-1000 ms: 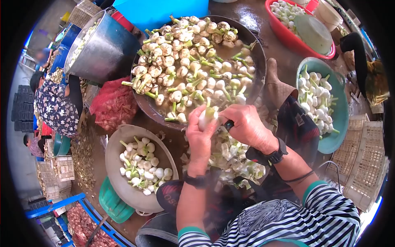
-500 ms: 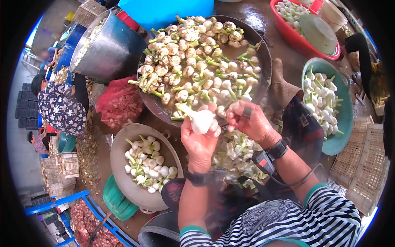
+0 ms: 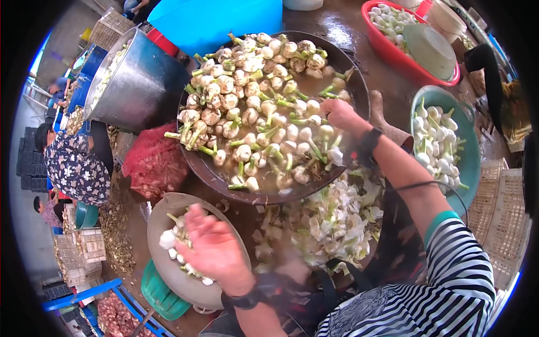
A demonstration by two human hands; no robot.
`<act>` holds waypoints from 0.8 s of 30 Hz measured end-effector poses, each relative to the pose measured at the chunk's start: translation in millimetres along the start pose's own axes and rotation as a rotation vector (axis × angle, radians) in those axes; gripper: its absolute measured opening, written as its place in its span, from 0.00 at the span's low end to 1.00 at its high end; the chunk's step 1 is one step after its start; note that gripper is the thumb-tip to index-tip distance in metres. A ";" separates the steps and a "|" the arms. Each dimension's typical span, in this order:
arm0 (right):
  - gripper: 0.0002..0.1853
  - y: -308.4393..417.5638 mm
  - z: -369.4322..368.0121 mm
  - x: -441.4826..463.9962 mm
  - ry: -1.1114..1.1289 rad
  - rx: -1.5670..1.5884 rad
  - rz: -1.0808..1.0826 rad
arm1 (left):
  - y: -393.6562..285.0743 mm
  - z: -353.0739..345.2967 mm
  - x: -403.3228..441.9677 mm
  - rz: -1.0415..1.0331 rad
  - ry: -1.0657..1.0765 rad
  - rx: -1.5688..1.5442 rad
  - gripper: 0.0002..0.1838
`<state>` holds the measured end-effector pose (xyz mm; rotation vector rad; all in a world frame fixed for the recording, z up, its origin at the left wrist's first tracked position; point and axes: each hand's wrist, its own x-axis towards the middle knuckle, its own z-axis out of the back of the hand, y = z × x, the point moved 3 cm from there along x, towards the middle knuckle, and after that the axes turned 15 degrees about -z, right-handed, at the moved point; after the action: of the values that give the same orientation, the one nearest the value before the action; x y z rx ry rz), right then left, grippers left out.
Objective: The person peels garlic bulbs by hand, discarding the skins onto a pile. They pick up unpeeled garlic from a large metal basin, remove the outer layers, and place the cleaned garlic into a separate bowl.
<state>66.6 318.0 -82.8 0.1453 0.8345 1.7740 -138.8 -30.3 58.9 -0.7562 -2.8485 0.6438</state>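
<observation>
Over the grey oval basin [image 3: 227, 269] at the lower left, my left hand [image 3: 213, 241] is spread with its fingers apart, slightly blurred. A peeled white bulb [image 3: 167, 239] lies beside its fingertips, apparently out of its grasp. My right hand [image 3: 339, 114] reaches over the right side of the big dark pan [image 3: 269, 197], which holds unpeeled bulbs [image 3: 225, 84] in murky water. Its fingers are bent down at the bulbs; what they hold, if anything, is hidden. Peeled white bulbs show partly beneath my left hand.
Peelings [image 3: 331, 222] lie in a heap below the pan. A teal basin [image 3: 473, 135] and a red basin [image 3: 368, 25] hold bulbs at the right. A red mesh bag [image 3: 156, 160] and metal pot [image 3: 151, 78] stand left. A person [image 3: 76, 165] sits at far left.
My left hand has moved down-left from the pan's edge to the grey basin and let go of the white bulb. My right hand has moved up over the bulbs in the pan.
</observation>
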 end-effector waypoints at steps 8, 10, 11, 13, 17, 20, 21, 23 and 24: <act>0.11 -24.9 -70.6 113.6 0.178 -0.514 0.719 | 119.5 6.0 -57.3 0.613 0.205 0.545 0.22; 0.09 -53.6 -81.9 134.4 0.292 -0.810 0.522 | 129.9 16.4 -55.6 0.634 0.248 0.597 0.21; 0.10 -70.6 -86.0 147.5 0.316 -1.008 0.451 | 138.4 23.4 -57.4 0.590 0.241 0.538 0.19; 0.15 -96.9 -98.3 162.2 0.335 -1.325 0.406 | 144.6 21.6 -59.5 0.629 0.244 0.588 0.18; 0.15 -101.5 -88.2 173.7 0.291 -0.908 0.220 | 146.6 14.4 -60.0 0.626 0.296 0.644 0.18; 0.20 -76.8 -65.5 143.6 0.383 -0.680 0.340 | 142.4 9.4 -56.8 0.620 0.311 0.663 0.18; 0.23 -47.3 -51.0 113.6 0.443 -0.544 0.401 | 143.5 9.3 -56.4 0.613 0.306 0.666 0.17; 0.24 0.0 -33.9 46.1 0.532 -0.161 0.437 | 146.2 9.4 -58.4 0.591 0.318 0.695 0.15; 0.24 9.0 -33.0 35.4 0.532 -0.192 0.458 | 150.4 11.3 -60.9 0.585 0.340 0.713 0.15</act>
<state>30.2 332.6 -112.5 -0.2997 1.0548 2.3660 -21.6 53.1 -17.1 -1.3686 -1.8598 1.3365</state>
